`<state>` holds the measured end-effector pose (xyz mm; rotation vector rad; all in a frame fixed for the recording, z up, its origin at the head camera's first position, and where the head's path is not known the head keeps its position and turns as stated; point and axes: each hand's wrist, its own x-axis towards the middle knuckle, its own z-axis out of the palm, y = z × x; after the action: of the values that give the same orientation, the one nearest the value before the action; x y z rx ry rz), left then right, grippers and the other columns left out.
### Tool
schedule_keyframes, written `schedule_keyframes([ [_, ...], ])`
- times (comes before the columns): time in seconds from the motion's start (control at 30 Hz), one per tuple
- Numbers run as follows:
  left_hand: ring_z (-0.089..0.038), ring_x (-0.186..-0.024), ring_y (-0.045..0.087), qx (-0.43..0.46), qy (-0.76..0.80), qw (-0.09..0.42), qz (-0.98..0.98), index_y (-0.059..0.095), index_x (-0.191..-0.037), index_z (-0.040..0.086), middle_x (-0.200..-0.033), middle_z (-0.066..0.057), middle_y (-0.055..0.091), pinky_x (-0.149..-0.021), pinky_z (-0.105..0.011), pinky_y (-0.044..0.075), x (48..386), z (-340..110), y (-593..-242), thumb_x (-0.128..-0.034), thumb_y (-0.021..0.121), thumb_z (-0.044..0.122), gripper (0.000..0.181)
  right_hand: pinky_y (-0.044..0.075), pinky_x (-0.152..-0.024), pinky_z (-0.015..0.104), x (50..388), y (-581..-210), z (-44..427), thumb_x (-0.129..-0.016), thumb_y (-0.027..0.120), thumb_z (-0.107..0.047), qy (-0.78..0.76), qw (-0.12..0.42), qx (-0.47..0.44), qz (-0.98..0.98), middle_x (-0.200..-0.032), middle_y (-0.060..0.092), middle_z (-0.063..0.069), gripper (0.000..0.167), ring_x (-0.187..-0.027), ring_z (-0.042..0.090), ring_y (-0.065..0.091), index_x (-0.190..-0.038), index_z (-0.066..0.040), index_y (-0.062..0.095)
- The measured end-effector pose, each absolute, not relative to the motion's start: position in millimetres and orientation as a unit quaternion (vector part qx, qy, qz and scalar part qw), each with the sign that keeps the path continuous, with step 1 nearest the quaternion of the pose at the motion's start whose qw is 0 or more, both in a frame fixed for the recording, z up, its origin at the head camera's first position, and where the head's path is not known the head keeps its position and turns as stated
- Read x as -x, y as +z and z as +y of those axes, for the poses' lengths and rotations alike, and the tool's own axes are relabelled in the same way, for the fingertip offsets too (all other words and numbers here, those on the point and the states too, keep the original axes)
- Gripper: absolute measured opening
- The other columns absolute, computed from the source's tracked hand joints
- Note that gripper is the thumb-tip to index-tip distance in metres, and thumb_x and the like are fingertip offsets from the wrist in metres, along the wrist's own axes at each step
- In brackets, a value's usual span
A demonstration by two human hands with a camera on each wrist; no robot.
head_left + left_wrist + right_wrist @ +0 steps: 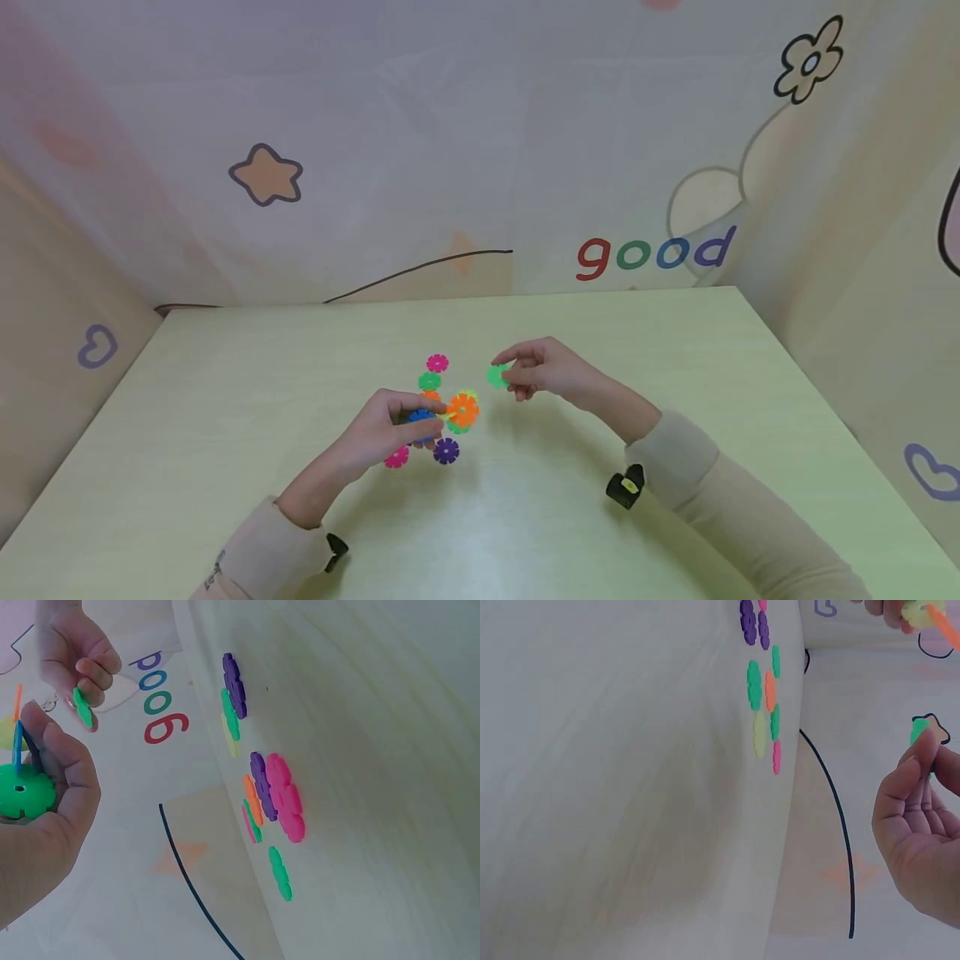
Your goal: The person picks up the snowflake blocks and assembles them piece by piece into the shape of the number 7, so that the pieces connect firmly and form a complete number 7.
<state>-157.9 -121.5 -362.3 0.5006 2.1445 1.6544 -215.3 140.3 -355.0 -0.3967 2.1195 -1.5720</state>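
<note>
Over the middle of the table, the left hand grips a small cluster of notched plastic flower discs. A blue disc sits between its thumb and fingers, and an orange disc faces up at the cluster's right end. The left wrist view also shows a green disc in the cluster. To the right and a bit farther back, the right hand pinches a single green disc between thumb and fingertips. That disc is apart from the cluster; the right wrist view shows it partly covered by the fingers.
Several loose discs lie flat on the table below the left hand, including a pink disc, a green disc, a purple disc and another pink disc. A printed cloth wall stands behind the table.
</note>
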Motion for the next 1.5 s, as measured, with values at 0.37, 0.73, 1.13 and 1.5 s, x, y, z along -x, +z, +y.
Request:
schedule_keyframes([
  [0.37, -0.023, -0.086, 0.057, -0.186, 0.546, 0.139, 0.805, 0.064, -0.106, 0.004, -0.099, -0.007, 0.062, -0.072, -0.027, 0.051, 156, -117, -364, -0.0784, 0.072, 0.018, 0.032, 0.051, -0.068, 0.027, 194, -353, 142, -0.089, 0.057, -0.007, -0.589, 0.231, 0.162, 0.757, -0.075, 0.062, 0.008, 0.031, -0.063, 0.017, 0.058, -0.117, 0.005, 0.055],
  [0.73, -0.024, -0.089, 0.056, -0.181, 0.547, 0.109, 0.81, 0.062, -0.105, 0.004, -0.096, -0.007, 0.061, -0.072, -0.027, 0.051, 153, -114, -364, -0.075, 0.075, 0.013, 0.034, 0.052, -0.068, 0.027, 175, -344, 146, -0.088, 0.058, -0.007, -0.608, 0.228, 0.164, 0.743, -0.077, 0.063, 0.009, 0.031, -0.062, 0.016, 0.059, -0.118, 0.004, 0.055],
  [1.13, -0.022, -0.087, 0.056, -0.219, 0.545, 0.091, 0.804, 0.061, -0.104, 0.003, -0.095, -0.007, 0.061, -0.071, -0.026, 0.05, 150, -112, -361, -0.0755, 0.074, 0.01, 0.032, 0.051, -0.066, 0.027, 164, -346, 153, -0.089, 0.058, -0.007, -0.621, 0.228, 0.181, 0.728, -0.075, 0.061, 0.01, 0.031, -0.062, 0.016, 0.058, -0.117, 0.005, 0.055],
  [1.5, -0.027, -0.085, 0.056, -0.234, 0.55, 0.082, 0.797, 0.061, -0.103, 0.004, -0.094, -0.007, 0.062, -0.071, -0.026, 0.05, 149, -111, -363, -0.075, 0.075, 0.012, 0.033, 0.051, -0.066, 0.027, 160, -349, 146, -0.088, 0.058, -0.006, -0.62, 0.225, 0.178, 0.731, -0.078, 0.061, 0.015, 0.029, -0.062, 0.017, 0.058, -0.116, 0.003, 0.057],
])
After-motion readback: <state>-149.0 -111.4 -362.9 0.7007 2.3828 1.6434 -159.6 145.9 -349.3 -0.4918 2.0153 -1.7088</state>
